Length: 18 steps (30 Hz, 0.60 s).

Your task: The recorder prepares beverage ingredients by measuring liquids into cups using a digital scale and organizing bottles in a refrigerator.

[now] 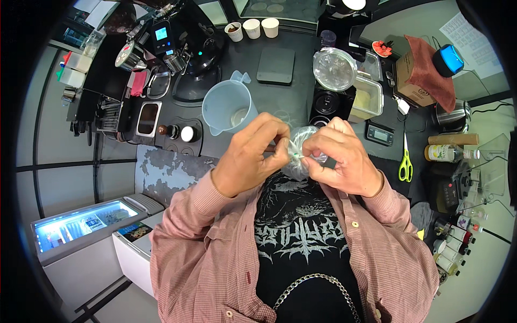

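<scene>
Dark counter (pixel 272 99), crumpled clear bag (pixel 295 151)

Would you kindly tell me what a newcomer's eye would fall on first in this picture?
Most likely the centre, where the left hand and right hand pinch a gathered clear plastic bag between them. Next might come the translucent bluish jug, just beyond the left hand, and the yellow-green scissors over to the right. The brightly lit display case at the lower left also stands out.
</scene>
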### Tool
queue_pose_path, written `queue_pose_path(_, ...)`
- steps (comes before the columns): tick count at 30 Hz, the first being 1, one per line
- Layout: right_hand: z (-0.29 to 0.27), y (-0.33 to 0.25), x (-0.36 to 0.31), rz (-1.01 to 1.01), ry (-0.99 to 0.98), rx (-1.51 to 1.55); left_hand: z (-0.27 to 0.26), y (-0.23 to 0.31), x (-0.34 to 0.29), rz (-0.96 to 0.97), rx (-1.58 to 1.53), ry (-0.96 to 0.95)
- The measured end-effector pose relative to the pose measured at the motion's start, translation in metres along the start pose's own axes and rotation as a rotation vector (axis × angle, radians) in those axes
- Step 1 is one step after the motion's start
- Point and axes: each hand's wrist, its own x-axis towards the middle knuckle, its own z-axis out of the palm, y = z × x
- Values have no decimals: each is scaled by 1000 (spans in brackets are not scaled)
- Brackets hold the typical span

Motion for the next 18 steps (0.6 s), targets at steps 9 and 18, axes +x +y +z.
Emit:
queue_pose_path(9, 4, 15, -1, -120, 81, -37, -33, 16, 29, 262, 286, -445)
queue_pose_path(18, 1, 11, 6, -59, 15, 57, -21, 2, 25, 237, 78, -188)
